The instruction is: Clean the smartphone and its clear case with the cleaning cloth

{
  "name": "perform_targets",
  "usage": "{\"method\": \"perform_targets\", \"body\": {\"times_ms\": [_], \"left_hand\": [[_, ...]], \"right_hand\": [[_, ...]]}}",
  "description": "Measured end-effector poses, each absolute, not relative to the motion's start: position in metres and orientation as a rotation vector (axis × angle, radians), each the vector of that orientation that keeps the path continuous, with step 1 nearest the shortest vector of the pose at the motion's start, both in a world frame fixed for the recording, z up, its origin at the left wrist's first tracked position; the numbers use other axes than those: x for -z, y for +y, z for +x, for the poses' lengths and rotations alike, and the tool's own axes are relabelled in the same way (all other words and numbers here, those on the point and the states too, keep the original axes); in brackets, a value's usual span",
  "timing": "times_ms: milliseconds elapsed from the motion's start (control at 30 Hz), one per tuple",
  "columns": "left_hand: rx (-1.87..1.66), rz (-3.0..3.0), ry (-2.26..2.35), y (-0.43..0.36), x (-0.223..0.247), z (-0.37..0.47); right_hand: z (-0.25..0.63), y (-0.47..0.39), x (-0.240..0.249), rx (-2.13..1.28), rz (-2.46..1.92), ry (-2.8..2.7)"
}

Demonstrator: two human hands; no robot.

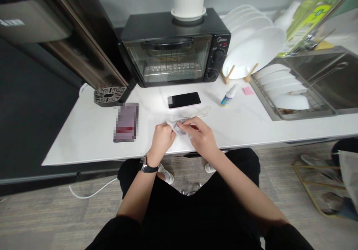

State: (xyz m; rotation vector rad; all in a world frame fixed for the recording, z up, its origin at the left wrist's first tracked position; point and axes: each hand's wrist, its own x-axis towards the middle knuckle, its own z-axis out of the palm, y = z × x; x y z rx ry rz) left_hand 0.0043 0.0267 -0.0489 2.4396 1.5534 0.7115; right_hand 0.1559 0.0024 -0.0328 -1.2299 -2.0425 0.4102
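Note:
My left hand (162, 138) is closed around one side of a crumpled white cloth (183, 128) near the front edge of the counter. My right hand (200, 132) pinches the cloth's other side, its fingertips pressed on a greyish patch. Whether something lies inside the cloth is hidden. Just beyond it, a clear, thin item (203, 112) rests on the counter. A black-screened phone (184, 100) lies flat behind the cloth. To the right stands a small white spray bottle (228, 96). A blurred purple item (127, 123) is left of my hands.
A black toaster oven (173, 56) bears a white pot (188, 0). On the left stands a tall dispenser (110, 95). White plates (251, 52) in a wooden rack, a pink note (247, 90) and a sink (341, 89) with dishes are at the right.

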Motion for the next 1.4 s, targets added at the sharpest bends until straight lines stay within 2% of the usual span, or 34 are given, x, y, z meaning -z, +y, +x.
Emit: {"method": "perform_targets", "body": {"times_ms": [167,367,500,700,833,1000,1200,1400], "left_hand": [[-0.760,2.429,1.480,0.025,0.043,0.010],[-0.737,2.416,1.530,0.025,0.046,0.006],[-0.758,2.410,1.487,0.024,0.043,0.008],[-0.724,2.407,1.546,0.026,0.043,0.005],[-0.775,2.403,1.451,0.025,0.039,0.006],[-0.729,2.398,1.519,0.023,0.037,0.006],[-0.794,2.368,1.438,0.022,0.035,0.009],[-0.712,2.407,1.514,0.024,0.040,0.006]], "right_hand": [[0.181,0.013,0.035,-0.275,-1.400,-1.816],[0.160,0.002,0.034,-0.329,-1.282,-2.056],[0.173,0.009,0.035,-0.238,-1.449,-1.817],[0.162,0.006,0.036,-0.378,-1.253,-1.975],[0.168,0.011,0.032,-0.301,-1.331,-1.747],[0.169,0.009,0.031,-0.384,-1.207,-1.971],[0.184,0.013,0.030,-0.260,-1.341,-1.769],[0.166,0.003,0.033,-0.372,-1.206,-2.020]]}}
